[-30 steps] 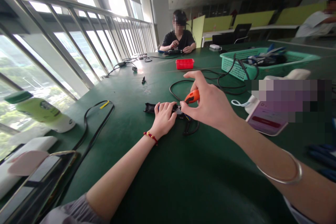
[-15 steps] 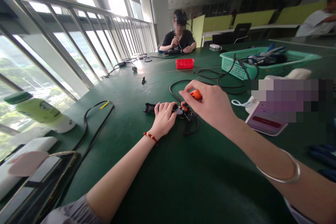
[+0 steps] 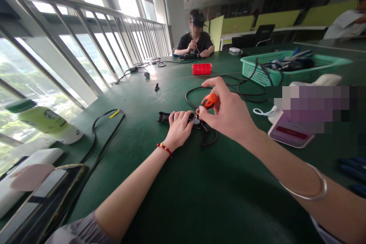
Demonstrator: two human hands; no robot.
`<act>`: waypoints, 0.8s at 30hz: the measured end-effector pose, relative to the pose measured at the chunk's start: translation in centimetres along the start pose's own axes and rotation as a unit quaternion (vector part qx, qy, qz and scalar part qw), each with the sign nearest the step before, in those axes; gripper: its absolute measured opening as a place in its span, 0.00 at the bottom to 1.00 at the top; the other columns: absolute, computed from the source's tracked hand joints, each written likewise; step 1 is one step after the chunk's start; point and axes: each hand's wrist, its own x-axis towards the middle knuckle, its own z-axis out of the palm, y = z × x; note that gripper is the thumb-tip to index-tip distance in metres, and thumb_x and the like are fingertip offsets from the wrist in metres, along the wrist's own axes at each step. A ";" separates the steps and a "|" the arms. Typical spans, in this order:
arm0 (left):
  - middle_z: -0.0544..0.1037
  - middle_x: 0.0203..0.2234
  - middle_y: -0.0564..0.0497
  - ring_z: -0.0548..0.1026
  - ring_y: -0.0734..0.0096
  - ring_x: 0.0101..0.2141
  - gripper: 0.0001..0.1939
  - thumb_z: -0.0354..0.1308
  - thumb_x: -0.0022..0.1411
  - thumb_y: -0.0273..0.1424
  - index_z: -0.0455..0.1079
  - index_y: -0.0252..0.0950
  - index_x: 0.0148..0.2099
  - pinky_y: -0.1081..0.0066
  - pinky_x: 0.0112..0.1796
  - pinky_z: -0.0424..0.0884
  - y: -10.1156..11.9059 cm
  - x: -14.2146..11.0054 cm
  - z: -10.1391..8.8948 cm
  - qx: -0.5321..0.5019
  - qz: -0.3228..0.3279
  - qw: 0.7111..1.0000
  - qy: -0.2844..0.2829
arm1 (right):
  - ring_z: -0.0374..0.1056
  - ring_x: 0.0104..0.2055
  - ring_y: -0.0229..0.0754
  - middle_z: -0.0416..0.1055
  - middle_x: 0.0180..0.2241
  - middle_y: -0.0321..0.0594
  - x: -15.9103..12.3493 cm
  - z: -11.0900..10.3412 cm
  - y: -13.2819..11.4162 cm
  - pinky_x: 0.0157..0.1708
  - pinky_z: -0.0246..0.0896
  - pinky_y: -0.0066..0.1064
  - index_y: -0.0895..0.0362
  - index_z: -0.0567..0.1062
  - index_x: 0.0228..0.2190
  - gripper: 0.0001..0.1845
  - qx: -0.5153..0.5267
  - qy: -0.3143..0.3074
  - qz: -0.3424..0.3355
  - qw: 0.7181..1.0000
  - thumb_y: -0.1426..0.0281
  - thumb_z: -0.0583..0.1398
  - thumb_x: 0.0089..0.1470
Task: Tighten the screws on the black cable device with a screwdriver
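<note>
On the green table, my left hand is wrapped over a long black device and presses it down. Coloured wires and a pale metal part show at the device's right end, which is opened up. My right hand grips an orange and black screwdriver between thumb and fingers, with the index finger lifted off the handle. The screwdriver leans down to the left, its lower end at the device just beside my left fingers. Its tip is too small to make out. A black cord curls from the device's right end.
A red tray and a green basket of tools and cables stand farther back. A phone lies to the right. At left are a bottle and a black strap. A co-worker sits across the table.
My right hand has tipped the screwdriver so more of its handle shows, and the index finger has opened away from the thumb. My left hand and the device have stayed put.
</note>
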 end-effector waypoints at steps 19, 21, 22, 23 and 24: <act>0.69 0.47 0.47 0.61 0.64 0.52 0.17 0.38 0.66 0.31 0.62 0.39 0.53 0.56 0.59 0.44 0.1 0.0 -0.1 0.016 0.002 1.000 0.001 | 0.63 0.22 0.39 0.66 0.19 0.33 -0.1 0.1 -0.1 0.25 0.52 0.28 0.54 0.71 0.36 0.14 0.015 -0.038 0.001 0.999 0.59 0.53 0.54; 0.69 0.48 0.47 0.60 0.64 0.52 0.18 0.38 0.66 0.30 0.61 0.38 0.54 0.56 0.60 0.44 0.1 -0.1 0.0 0.021 0.002 1.000 -0.001 | 0.64 0.24 0.38 0.69 0.23 0.33 -0.2 0.1 -0.2 0.25 0.52 0.28 0.54 0.68 0.42 0.16 0.027 -0.026 -0.009 0.999 0.63 0.55 0.51; 0.69 0.48 0.47 0.60 0.64 0.53 0.18 0.38 0.66 0.30 0.61 0.38 0.54 0.56 0.60 0.43 0.1 -0.1 0.0 0.022 0.001 1.000 -0.002 | 0.64 0.24 0.38 0.70 0.26 0.34 -0.2 0.2 -0.2 0.25 0.53 0.28 0.54 0.66 0.45 0.20 0.031 -0.019 -0.012 0.999 0.65 0.57 0.49; 0.69 0.48 0.47 0.60 0.63 0.53 0.19 0.38 0.66 0.30 0.61 0.37 0.55 0.56 0.60 0.43 0.1 -0.1 0.0 0.023 0.001 1.000 -0.002 | 0.64 0.25 0.38 0.71 0.28 0.34 -0.2 0.2 -0.1 0.25 0.53 0.28 0.55 0.64 0.46 0.22 0.030 -0.013 -0.014 0.999 0.65 0.57 0.47; 0.69 0.48 0.46 0.60 0.63 0.53 0.19 0.38 0.66 0.30 0.61 0.37 0.55 0.56 0.60 0.43 0.0 -0.1 0.1 0.023 0.001 1.000 -0.003 | 0.64 0.25 0.39 0.71 0.29 0.35 -0.2 0.2 -0.1 0.25 0.52 0.28 0.54 0.64 0.46 0.23 0.025 -0.010 -0.012 1.000 0.64 0.58 0.47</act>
